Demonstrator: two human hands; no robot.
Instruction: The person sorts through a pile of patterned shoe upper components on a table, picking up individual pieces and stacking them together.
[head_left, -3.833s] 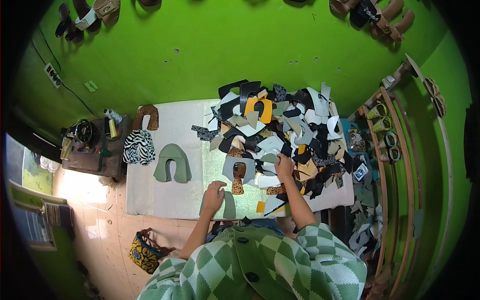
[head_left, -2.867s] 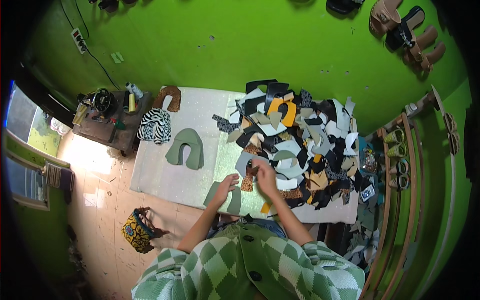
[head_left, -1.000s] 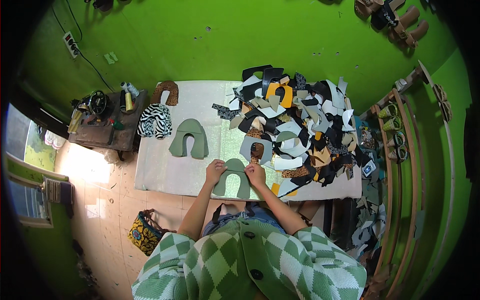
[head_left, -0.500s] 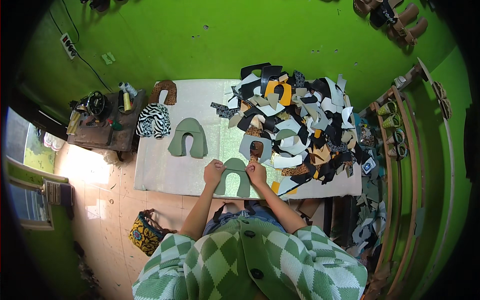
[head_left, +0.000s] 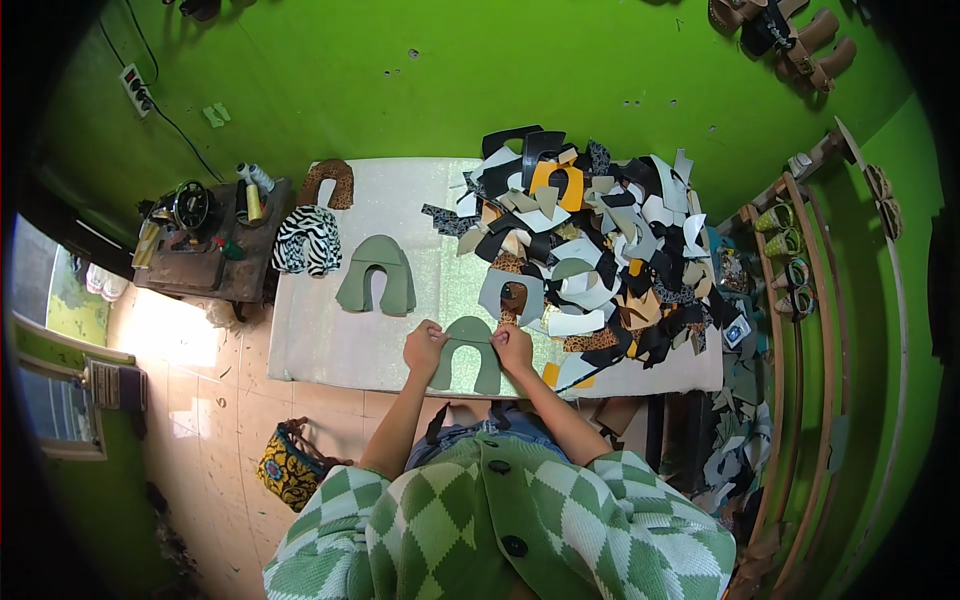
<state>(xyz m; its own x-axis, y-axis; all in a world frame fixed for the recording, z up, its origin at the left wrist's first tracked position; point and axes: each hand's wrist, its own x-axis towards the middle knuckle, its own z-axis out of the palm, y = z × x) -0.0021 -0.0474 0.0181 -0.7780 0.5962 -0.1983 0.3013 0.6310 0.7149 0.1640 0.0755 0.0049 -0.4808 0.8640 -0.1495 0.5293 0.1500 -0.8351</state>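
A sage-green, arch-shaped cut piece lies near the table's front edge, its opening toward me and a seam line running across its upper part. My left hand pinches its left side at that line. On the opposite side my right hand grips the same piece with closed fingertips. A stack of similar green arch pieces rests farther left. Just beyond my right hand lie a light grey cut piece and leopard-print scraps.
A heap of mixed offcuts covers the table's right half. Zebra-print pieces and brown arch pieces sit at the left edge of the white table. A sewing machine stands left; a wooden shoe rack stands right.
My left hand has shifted very slightly to the left at the green piece's edge. My right hand and the piece are practically where they were.
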